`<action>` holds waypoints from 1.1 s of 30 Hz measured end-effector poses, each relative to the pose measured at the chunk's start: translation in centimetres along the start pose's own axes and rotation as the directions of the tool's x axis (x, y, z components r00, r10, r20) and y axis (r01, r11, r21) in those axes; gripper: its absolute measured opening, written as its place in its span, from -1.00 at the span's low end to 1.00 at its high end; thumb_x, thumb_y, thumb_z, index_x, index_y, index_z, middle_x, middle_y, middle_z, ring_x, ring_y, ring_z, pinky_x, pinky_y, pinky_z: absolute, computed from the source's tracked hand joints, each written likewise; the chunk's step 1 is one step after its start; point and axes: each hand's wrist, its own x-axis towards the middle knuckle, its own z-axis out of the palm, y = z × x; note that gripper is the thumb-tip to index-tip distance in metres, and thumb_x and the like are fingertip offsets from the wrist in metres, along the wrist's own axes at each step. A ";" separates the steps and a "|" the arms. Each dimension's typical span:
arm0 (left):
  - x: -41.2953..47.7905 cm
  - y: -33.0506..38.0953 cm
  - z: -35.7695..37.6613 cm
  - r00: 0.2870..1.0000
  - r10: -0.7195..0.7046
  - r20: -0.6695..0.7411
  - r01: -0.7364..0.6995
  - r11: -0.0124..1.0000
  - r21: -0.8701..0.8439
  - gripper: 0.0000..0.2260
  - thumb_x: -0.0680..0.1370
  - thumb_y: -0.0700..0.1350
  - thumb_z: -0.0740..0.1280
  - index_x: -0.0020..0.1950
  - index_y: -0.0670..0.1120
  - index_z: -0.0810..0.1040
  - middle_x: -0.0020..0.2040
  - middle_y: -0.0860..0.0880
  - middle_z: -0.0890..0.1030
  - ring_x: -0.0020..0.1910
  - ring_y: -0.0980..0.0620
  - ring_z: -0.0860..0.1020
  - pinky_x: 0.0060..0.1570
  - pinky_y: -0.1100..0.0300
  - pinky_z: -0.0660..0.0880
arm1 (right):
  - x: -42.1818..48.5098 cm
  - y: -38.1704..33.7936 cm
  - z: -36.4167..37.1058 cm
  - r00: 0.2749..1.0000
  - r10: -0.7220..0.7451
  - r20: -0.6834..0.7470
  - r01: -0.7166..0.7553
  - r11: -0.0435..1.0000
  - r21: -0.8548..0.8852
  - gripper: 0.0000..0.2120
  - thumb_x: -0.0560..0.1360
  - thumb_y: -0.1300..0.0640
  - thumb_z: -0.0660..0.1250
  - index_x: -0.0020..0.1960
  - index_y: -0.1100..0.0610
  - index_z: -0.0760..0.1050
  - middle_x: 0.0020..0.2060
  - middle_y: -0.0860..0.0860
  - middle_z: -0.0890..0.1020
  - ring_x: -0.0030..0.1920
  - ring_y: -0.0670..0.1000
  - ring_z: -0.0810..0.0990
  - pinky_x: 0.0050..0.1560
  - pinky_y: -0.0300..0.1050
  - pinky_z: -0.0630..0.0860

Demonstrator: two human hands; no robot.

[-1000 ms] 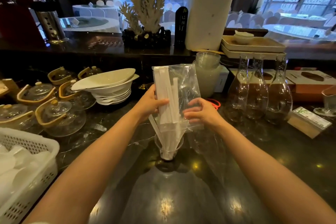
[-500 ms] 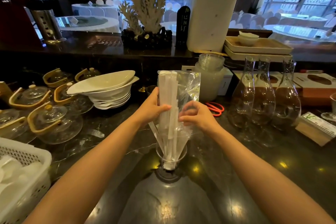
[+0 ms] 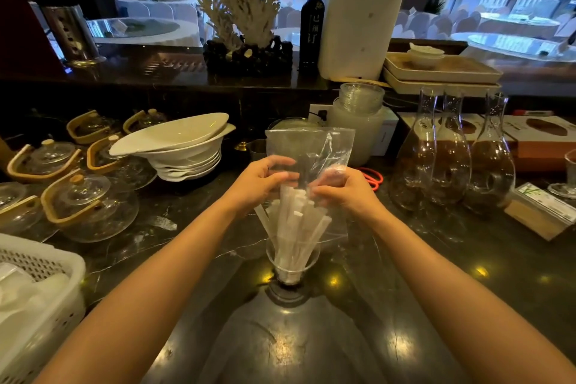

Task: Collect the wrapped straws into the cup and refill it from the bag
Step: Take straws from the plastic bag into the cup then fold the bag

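Note:
A clear glass cup [image 3: 293, 262] stands on the dark marble counter in front of me. White wrapped straws [image 3: 293, 221] fan out of it, their lower ends inside the cup. Above them I hold a clear plastic bag [image 3: 311, 153] upright, its upper part looking empty. My left hand [image 3: 261, 184] grips the bag's left side and my right hand [image 3: 343, 190] pinches its right side, both just over the straw tops.
Glass teapots [image 3: 90, 206] and stacked white bowls [image 3: 184, 146] sit on the left, a white basket [image 3: 37, 290] at the near left. Glass carafes [image 3: 452, 159], a small box [image 3: 542, 212] and red scissors [image 3: 372, 178] are on the right. A jar [image 3: 358, 121] stands behind the bag.
The straws have slid down out of the bag into the cup. The bag has risen and now looks empty on top. Both hands stay on the bag.

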 end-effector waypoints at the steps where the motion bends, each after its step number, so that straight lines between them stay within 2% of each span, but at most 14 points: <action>1: 0.0 0.0 -0.1 1.000 -0.003 -0.004 0.003 1.000 -0.018 -0.73 0.56 -0.23 0.20 0.26 -0.14 0.44 0.06 -0.06 0.58 -0.08 0.16 0.58 -0.33 0.43 0.54 | 0.0 -0.1 -0.1 1.000 0.009 -0.009 -0.009 1.000 0.019 -0.84 0.41 0.41 0.36 -0.04 0.46 0.50 -0.34 0.01 0.66 -0.38 -0.16 0.66 -0.28 -0.21 0.63; 3: 0.0 0.2 -0.3 1.000 -0.011 -0.010 0.011 0.999 -0.030 -0.74 0.57 -0.23 0.18 0.25 -0.16 0.45 0.07 -0.07 0.59 -0.07 0.14 0.60 -0.31 0.40 0.56 | -0.2 -0.5 -0.4 1.000 0.000 -0.002 0.001 0.999 0.041 -0.95 0.41 0.42 0.35 -0.16 0.33 0.50 -0.36 -0.02 0.67 -0.40 -0.16 0.67 -0.33 -0.26 0.63; 5: 0.1 0.3 -0.6 1.000 -0.009 -0.011 0.009 1.000 -0.027 -0.75 0.58 -0.22 0.17 0.24 -0.15 0.47 0.07 -0.07 0.60 -0.07 0.13 0.61 -0.19 0.32 0.60 | -0.3 -1.1 -0.5 1.000 -0.013 -0.007 0.013 0.999 0.039 -0.84 0.41 0.40 0.36 -0.24 0.19 0.46 -0.30 0.05 0.64 -0.41 -0.18 0.66 -0.36 -0.32 0.60; 8: 0.2 0.7 -1.2 1.000 0.006 -0.008 -0.007 1.000 -0.027 -0.78 0.59 -0.22 0.15 0.18 -0.12 0.49 0.04 -0.04 0.60 -0.07 0.12 0.62 -0.09 0.22 0.59 | -0.3 -1.6 -0.6 0.999 -0.016 -0.029 0.018 0.997 0.077 -0.83 0.41 0.37 0.36 -0.24 0.17 0.44 -0.30 0.10 0.61 -0.43 -0.18 0.66 -0.38 -0.31 0.58; 12: 0.7 1.7 -1.8 0.998 0.052 -0.019 -0.052 0.998 -0.042 -0.83 0.58 -0.20 0.16 -0.01 0.00 0.52 -0.06 0.02 0.63 -0.13 0.12 0.64 -0.16 0.25 0.61 | 0.0 -2.5 -0.8 0.999 -0.020 -0.048 0.026 0.991 0.129 -0.86 0.44 0.34 0.34 -0.22 0.17 0.43 -0.35 0.04 0.66 -0.42 -0.15 0.67 -0.37 -0.29 0.58; 16: 1.7 3.7 -2.6 0.994 0.106 -0.041 -0.107 0.994 -0.023 -0.83 0.58 -0.19 0.17 -0.07 0.04 0.51 -0.11 0.05 0.63 -0.23 0.20 0.65 -0.24 0.27 0.60 | 0.6 -3.7 -1.3 0.998 -0.019 -0.055 0.028 0.984 0.175 -0.85 0.48 0.32 0.30 -0.21 0.14 0.40 -0.46 -0.06 0.70 -0.41 -0.14 0.68 -0.35 -0.27 0.59; 20: 2.5 5.6 -3.0 0.988 0.146 -0.054 -0.149 0.988 -0.037 -0.83 0.58 -0.19 0.17 -0.09 0.01 0.52 -0.13 0.04 0.63 -0.33 0.24 0.65 -0.30 0.27 0.59 | 1.2 -5.1 -2.1 0.994 -0.061 -0.090 0.075 0.984 0.162 -0.84 0.48 0.30 0.29 -0.22 0.11 0.42 -0.43 -0.06 0.70 -0.38 -0.12 0.68 -0.31 -0.22 0.60; 23: 2.8 6.5 -3.1 0.985 0.158 -0.067 -0.161 0.986 -0.038 -0.81 0.59 -0.20 0.17 -0.10 0.01 0.53 -0.13 0.01 0.63 -0.35 0.22 0.65 -0.28 0.23 0.59 | 1.5 -6.0 -2.5 0.989 -0.088 -0.116 0.102 0.987 0.122 -0.85 0.49 0.28 0.29 -0.20 0.09 0.43 -0.32 -0.01 0.68 -0.35 -0.10 0.67 -0.26 -0.18 0.60; 27: 3.2 7.8 -3.3 0.981 0.172 -0.086 -0.176 0.983 -0.045 -0.79 0.59 -0.21 0.15 -0.11 -0.02 0.53 -0.13 0.00 0.63 -0.34 0.20 0.65 -0.30 0.21 0.60 | 1.8 -7.1 -2.9 0.983 -0.104 -0.153 0.123 0.985 0.123 -0.86 0.50 0.28 0.28 -0.19 0.09 0.44 -0.24 0.03 0.65 -0.36 -0.17 0.67 -0.31 -0.27 0.62; 31: 3.4 9.2 -3.3 0.972 0.189 -0.140 -0.211 0.964 -0.162 -0.81 0.59 -0.22 0.14 -0.12 -0.07 0.51 -0.15 -0.04 0.62 -0.41 0.19 0.65 -0.43 0.30 0.59 | 2.2 -8.2 -3.3 0.987 -0.069 -0.143 0.093 0.982 0.163 -0.88 0.50 0.24 0.30 -0.16 0.06 0.44 -0.23 0.04 0.65 -0.36 -0.13 0.66 -0.31 -0.27 0.61; 33: 3.6 9.6 -3.3 0.963 0.182 -0.197 -0.228 0.943 -0.242 -0.81 0.59 -0.23 0.14 -0.13 -0.07 0.51 -0.16 -0.05 0.61 -0.43 0.18 0.65 -0.45 0.31 0.58 | 2.2 -8.3 -3.5 0.994 -0.010 -0.107 0.037 0.966 0.255 -0.92 0.50 0.21 0.30 -0.11 0.06 0.44 -0.25 0.01 0.66 -0.30 -0.07 0.66 -0.28 -0.23 0.61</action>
